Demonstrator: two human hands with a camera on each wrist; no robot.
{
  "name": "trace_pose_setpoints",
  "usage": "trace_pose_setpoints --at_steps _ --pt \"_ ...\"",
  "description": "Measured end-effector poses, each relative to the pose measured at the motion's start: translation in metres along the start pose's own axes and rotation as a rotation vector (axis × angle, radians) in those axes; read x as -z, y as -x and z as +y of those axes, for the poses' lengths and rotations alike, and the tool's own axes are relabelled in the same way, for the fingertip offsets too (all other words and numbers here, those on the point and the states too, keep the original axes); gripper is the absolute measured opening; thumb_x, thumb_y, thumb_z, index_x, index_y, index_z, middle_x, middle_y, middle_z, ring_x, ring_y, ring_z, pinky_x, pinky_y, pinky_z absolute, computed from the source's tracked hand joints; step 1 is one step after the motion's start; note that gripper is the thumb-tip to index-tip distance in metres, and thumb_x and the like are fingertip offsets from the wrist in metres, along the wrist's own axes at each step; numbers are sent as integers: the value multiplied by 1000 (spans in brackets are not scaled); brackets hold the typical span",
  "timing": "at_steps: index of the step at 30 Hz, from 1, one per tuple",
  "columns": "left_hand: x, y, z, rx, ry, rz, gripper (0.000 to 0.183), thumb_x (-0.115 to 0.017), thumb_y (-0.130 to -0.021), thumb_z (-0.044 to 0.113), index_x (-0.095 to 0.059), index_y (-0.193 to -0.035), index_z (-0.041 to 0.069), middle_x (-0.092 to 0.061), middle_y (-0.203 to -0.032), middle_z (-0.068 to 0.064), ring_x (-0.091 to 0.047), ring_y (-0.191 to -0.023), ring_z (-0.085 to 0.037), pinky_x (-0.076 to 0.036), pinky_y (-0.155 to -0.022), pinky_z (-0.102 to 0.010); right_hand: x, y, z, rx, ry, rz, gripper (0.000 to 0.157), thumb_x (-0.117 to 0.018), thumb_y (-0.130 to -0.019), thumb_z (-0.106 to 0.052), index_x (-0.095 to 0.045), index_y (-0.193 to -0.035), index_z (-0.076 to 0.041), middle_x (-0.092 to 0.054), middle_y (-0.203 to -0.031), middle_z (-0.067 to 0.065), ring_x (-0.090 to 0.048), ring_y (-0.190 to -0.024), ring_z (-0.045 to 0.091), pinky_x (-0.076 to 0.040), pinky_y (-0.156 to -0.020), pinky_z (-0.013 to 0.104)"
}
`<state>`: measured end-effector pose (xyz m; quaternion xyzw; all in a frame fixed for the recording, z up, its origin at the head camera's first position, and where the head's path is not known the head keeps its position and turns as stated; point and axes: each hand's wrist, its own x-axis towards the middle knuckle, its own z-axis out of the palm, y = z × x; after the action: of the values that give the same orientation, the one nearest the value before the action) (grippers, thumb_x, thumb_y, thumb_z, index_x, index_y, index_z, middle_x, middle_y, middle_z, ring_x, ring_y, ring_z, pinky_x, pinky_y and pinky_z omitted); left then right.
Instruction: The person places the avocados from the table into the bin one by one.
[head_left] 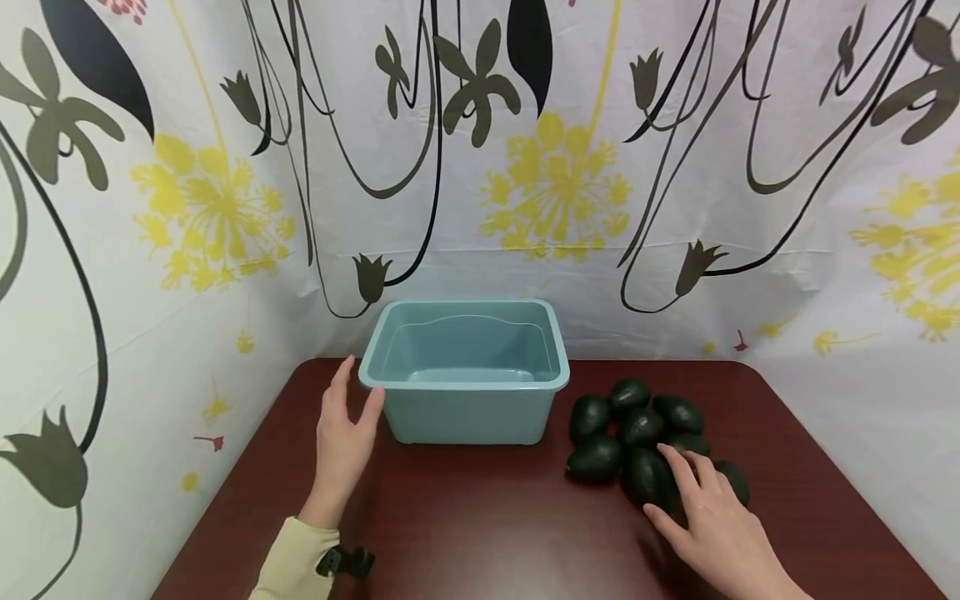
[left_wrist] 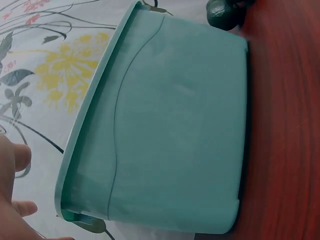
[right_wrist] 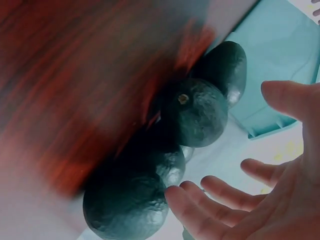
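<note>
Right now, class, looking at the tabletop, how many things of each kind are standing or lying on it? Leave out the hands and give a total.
Avocados: at least 8; the right hand partly covers them
Blue bin: 1
Total: at least 9

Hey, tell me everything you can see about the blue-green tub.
The tub is deep, rectangular and open-topped, apparently plastic, with rounded corners, a protruding rim and a curved line on its wall. It stands upright on the table, near the far edge, left of the avocados. The left hand is beside its rim; contact is unclear.
</note>
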<state>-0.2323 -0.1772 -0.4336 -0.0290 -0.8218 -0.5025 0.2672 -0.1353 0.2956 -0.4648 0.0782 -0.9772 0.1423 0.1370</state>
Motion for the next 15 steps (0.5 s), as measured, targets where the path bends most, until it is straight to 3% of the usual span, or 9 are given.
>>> trace_pose_setpoints --at_steps 8,15 --pt "0 -16 -10 162 136 -89 64 -59 -98 53 -34 -155 37 -46 -146 -8 -45 -133 -29 -43 -103 -56 -4 1 4 -59 26 -65 70 -70 -91 -51 -48 -143 -8 -46 -129 23 -51 -108 43 -45 -44 42" --pt "-2 -25 -12 217 319 -193 61 -58 -101 45 -34 -156 32 -39 -153 -7 -43 -137 -27 -38 -108 -54 -7 0 6 -83 45 -95 70 -71 -90 -51 -51 -140 -6 -48 -125 23 -52 -103 41 -44 -45 41"
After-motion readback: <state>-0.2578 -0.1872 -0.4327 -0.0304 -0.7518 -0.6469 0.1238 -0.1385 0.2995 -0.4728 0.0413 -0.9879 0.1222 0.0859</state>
